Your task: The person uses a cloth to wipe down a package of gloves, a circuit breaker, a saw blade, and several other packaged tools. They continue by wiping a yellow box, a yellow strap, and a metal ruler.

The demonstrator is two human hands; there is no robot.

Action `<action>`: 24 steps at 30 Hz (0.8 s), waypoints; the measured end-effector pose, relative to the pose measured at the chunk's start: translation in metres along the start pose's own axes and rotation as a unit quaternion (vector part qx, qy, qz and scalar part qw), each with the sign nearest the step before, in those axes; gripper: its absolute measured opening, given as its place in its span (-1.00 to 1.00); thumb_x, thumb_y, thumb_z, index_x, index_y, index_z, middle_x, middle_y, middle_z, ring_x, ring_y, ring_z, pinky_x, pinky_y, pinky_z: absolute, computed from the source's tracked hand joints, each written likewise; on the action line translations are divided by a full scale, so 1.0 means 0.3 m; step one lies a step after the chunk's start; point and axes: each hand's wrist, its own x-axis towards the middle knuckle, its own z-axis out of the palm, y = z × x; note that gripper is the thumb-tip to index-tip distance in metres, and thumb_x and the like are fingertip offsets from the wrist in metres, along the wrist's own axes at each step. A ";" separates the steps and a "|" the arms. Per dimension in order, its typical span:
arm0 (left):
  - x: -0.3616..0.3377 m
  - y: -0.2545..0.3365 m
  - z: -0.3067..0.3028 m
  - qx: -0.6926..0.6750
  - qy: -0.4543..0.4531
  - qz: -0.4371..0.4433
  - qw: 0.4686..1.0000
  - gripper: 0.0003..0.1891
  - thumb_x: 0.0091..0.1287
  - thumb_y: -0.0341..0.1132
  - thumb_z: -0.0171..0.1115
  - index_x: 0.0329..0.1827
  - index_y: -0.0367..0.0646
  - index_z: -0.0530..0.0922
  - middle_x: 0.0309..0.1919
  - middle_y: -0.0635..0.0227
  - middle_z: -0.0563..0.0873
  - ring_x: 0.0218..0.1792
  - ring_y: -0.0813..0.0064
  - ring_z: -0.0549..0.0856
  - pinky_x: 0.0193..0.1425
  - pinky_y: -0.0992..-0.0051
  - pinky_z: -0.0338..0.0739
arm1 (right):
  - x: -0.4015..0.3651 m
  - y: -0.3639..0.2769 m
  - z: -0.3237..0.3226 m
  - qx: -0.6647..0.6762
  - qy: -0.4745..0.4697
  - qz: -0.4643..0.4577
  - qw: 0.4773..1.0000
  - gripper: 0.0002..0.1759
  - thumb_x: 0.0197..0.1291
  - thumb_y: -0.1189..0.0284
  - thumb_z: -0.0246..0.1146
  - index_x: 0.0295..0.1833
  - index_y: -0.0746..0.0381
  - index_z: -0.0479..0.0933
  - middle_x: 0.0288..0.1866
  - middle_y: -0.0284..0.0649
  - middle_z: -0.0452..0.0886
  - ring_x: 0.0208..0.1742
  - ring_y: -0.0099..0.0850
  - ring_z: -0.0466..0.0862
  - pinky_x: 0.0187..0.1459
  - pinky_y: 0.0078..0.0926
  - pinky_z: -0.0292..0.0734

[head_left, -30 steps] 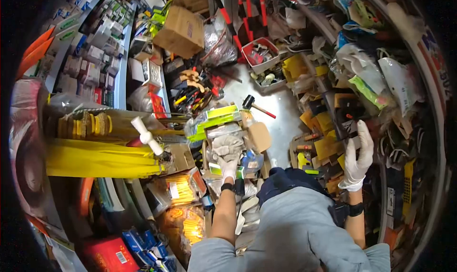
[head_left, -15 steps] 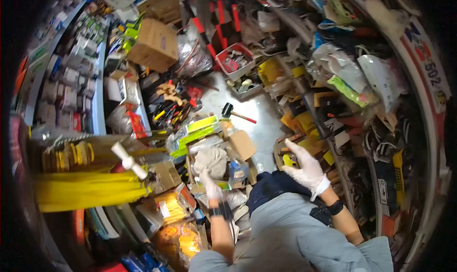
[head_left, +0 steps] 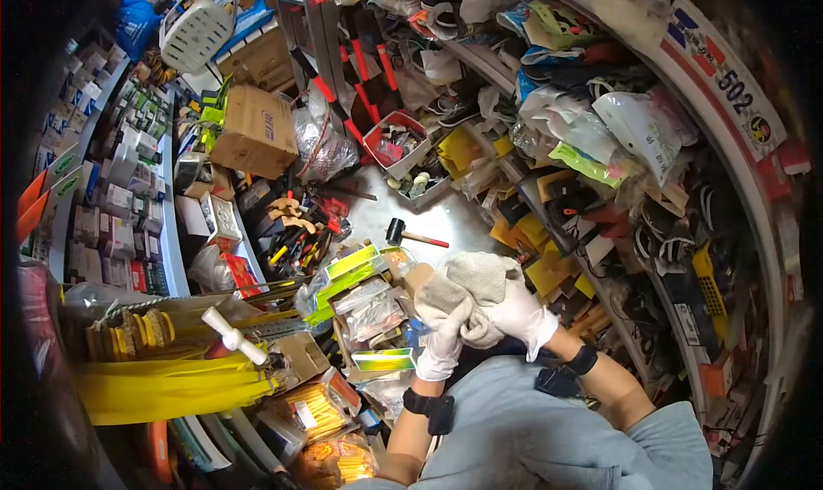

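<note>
A greyish-beige cloth is bunched up above my lap, held between both hands. My left hand, in a thin white glove, grips its lower left part; the cloth hides most of those fingers. On the right side my right hand, also gloved in white, is closed round the folds. Just left of the cloth are clear-wrapped packets and a yellow-green box. A black-headed mallet with a wooden, red-ended handle lies on the floor beyond.
Boxed goods fill the left shelves. A large cardboard box and a red-rimmed bin stand further back. Yellow material juts in at left, near a white handle. Bagged items crowd the right shelf.
The cloth has come out of the box on the left and is now in both hands. My right hand, previously spread and holding nothing, has joined the left on it. The view has shifted slightly.
</note>
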 end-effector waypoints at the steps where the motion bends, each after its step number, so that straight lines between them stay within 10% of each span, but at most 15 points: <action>1: 0.017 -0.011 0.059 0.000 0.118 0.069 0.991 -0.80 0.39 -0.45 0.21 0.00 -0.27 0.46 -0.04 0.28 0.63 -0.06 0.53 0.65 0.09 0.50 0.57 | 0.020 -0.072 -0.048 -0.132 -0.031 0.009 0.991 -0.39 0.23 0.09 0.28 0.25 0.29 0.50 0.16 0.01 0.62 0.16 -0.17 0.63 0.17 -0.34 0.52; 2: 0.018 0.051 0.072 -0.006 0.081 -0.031 0.996 -0.82 0.38 -0.44 0.22 0.00 -0.27 0.52 -0.06 0.30 0.65 -0.09 0.53 0.66 0.06 0.50 0.58 | 0.033 -0.092 -0.089 -0.217 -0.001 0.032 0.976 -0.41 0.19 0.09 0.29 0.23 0.24 0.53 0.16 -0.02 0.62 0.16 -0.14 0.63 0.17 -0.32 0.52; 4: 0.048 0.066 0.136 -0.007 0.218 0.063 0.974 -0.59 0.41 -0.18 0.23 0.20 -0.25 0.47 -0.06 0.26 0.67 -0.12 0.43 0.71 -0.02 0.36 0.68 | 0.057 -0.160 -0.193 -0.198 0.147 -0.055 0.968 -0.49 0.09 0.23 0.36 0.15 0.20 0.58 0.14 -0.09 0.65 0.16 -0.13 0.63 0.22 -0.26 0.48; 7: 0.012 0.201 0.110 -0.158 0.252 -0.055 0.953 -0.43 0.42 0.04 0.17 0.29 -0.22 0.41 0.11 0.18 0.64 0.08 0.23 0.67 0.16 0.24 0.62 | 0.113 -0.205 -0.473 -0.500 0.423 -0.214 0.725 -0.39 -0.01 0.43 0.41 0.24 0.12 0.51 0.30 -0.12 0.52 0.31 -0.09 0.48 0.32 -0.16 0.36; 9: -0.018 0.258 0.082 -0.131 0.271 -0.029 0.953 -0.38 0.39 0.08 0.19 0.30 -0.23 0.39 0.14 0.14 0.61 0.13 0.21 0.64 0.18 0.20 0.60 | 0.134 -0.214 -0.643 -0.581 0.484 -0.122 0.643 -0.24 -0.02 0.34 0.45 0.38 0.04 0.41 0.41 -0.15 0.41 0.41 -0.07 0.37 0.41 -0.06 0.22; 24: -0.116 0.154 -0.338 -0.126 0.322 0.022 0.938 -0.42 0.49 0.07 -0.12 0.38 -0.19 0.34 0.24 0.12 0.53 0.21 0.17 0.57 0.25 0.16 0.53 | 0.221 -0.013 -0.892 -0.690 0.434 0.031 0.579 -0.18 0.05 0.19 0.33 0.49 -0.12 0.27 0.44 -0.15 0.37 0.32 -0.13 0.48 0.35 -0.05 0.31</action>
